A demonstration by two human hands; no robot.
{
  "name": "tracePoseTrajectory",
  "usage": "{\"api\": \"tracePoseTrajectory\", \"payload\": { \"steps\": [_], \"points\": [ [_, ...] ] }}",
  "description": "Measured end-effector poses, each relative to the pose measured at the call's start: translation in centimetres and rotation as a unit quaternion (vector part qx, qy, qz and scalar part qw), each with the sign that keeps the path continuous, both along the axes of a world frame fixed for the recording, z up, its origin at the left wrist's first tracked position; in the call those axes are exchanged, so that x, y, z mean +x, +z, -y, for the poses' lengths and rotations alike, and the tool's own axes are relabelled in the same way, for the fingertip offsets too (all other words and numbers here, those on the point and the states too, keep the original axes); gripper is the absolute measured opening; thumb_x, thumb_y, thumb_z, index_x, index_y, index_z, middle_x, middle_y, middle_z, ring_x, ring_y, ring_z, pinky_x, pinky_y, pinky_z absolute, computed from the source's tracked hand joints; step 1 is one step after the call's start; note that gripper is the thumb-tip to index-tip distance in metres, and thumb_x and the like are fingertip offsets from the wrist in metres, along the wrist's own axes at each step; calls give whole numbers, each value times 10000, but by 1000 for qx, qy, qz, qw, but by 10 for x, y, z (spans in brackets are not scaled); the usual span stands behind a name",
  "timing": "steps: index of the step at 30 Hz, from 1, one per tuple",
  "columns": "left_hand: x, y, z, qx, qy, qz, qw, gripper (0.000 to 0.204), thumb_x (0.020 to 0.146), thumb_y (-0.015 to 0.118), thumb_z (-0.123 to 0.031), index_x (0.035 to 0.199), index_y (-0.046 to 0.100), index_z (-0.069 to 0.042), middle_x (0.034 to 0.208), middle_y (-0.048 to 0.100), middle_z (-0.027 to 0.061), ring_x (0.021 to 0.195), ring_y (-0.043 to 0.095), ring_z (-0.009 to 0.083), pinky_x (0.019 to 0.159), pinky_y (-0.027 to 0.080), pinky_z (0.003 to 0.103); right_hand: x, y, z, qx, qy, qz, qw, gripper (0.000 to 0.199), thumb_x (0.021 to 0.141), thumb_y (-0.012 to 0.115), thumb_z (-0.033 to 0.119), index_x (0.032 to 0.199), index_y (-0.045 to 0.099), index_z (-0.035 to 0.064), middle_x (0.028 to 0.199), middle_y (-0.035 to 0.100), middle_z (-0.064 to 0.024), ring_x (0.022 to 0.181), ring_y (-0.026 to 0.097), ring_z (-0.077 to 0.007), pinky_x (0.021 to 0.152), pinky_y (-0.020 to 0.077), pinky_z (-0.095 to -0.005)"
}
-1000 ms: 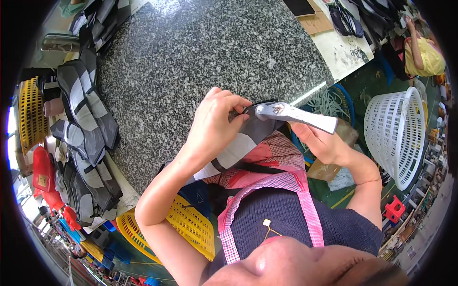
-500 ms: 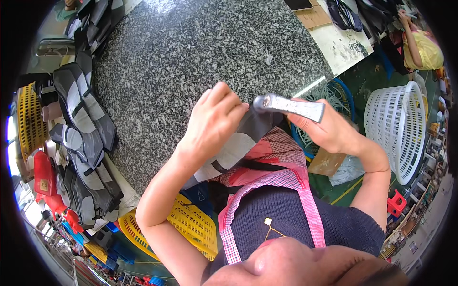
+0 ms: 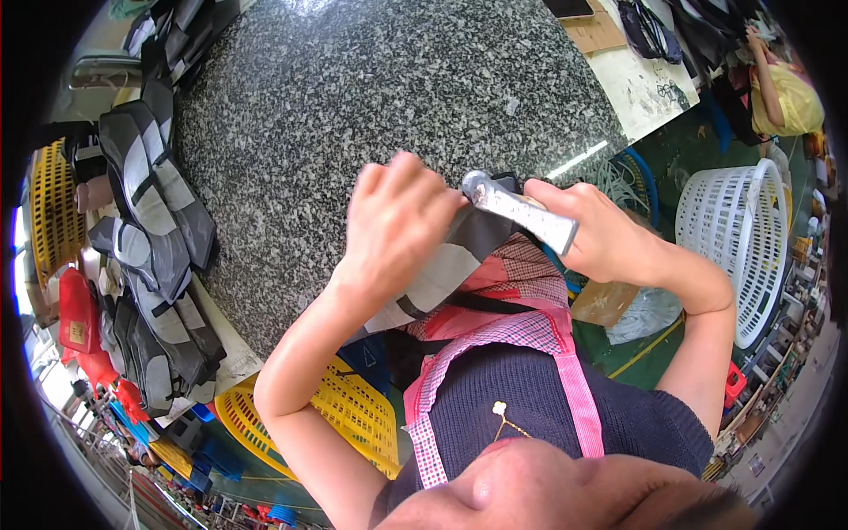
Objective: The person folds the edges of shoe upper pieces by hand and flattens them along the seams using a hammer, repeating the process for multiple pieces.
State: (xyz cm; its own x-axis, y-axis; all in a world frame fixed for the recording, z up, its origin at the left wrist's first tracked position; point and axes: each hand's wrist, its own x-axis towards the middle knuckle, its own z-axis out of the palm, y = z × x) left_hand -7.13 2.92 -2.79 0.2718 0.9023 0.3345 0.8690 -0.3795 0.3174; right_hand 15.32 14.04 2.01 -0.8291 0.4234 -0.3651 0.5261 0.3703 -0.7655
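My right hand (image 3: 609,231) is closed around the handle of a hammer (image 3: 527,218), whose worn metal head has a rounded face at one end and a flat wedge at the other. The rounded end is by the fingertips of my left hand (image 3: 396,221), just over a dark grey and light grey fabric piece (image 3: 442,276). That piece lies at the near edge of the speckled stone tabletop (image 3: 353,106) and hangs over it toward my lap. My left fingers are pinched together at the piece's upper edge, slightly blurred; what lies between them is hidden.
Stacked grey and black fabric pieces (image 3: 168,238) line the table's left side. A yellow basket (image 3: 353,415) stands below on the left, a white basket (image 3: 733,247) on the right. Cardboard (image 3: 603,303) lies near my right forearm. A person in yellow (image 3: 786,97) is at far right.
The hammer head has moved left and slightly down, closer to my left fingertips, and its wedge end has swung lower. My left hand has shifted slightly.
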Motion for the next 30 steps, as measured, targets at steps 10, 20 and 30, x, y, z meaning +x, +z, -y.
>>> {"api": "tracePoseTrajectory", "payload": {
  "steps": [10, 20, 30],
  "points": [
    [8, -5, 19, -65, 86, 161, 981, 129, 731, 791, -69, 851, 746, -50, 818, 653, 24, 822, 566, 225, 712, 493, 353, -3, 1, -2, 79, 6, -85, 993, 155, 925, 545, 141, 969, 534, -8, 698, 596, -252, 694, 618, -460, 585, 487, -485],
    [12, -2, 23, -65, 37, 75, 994, 286, 685, 656, -70, 956, 687, 15, 883, 592, 83, 898, 549, 254, 752, 508, 360, -11, -3, -9, 14, 57, 46, 997, 310, 921, 646, 47, 1205, 616, -73, 977, 689, -216, 696, 632, -357, 692, 503, -387],
    [5, 0, 25, -116, 153, 189, 963, 130, 736, 805, -122, 787, 717, -42, 748, 598, 22, 803, 568, 229, 711, 463, 358, -13, -12, -5, 18, 58, -37, 998, 182, 938, 560, 177, 968, 544, -2, 678, 591, -230, 689, 612, -463, 597, 483, -513]
  ]
}}
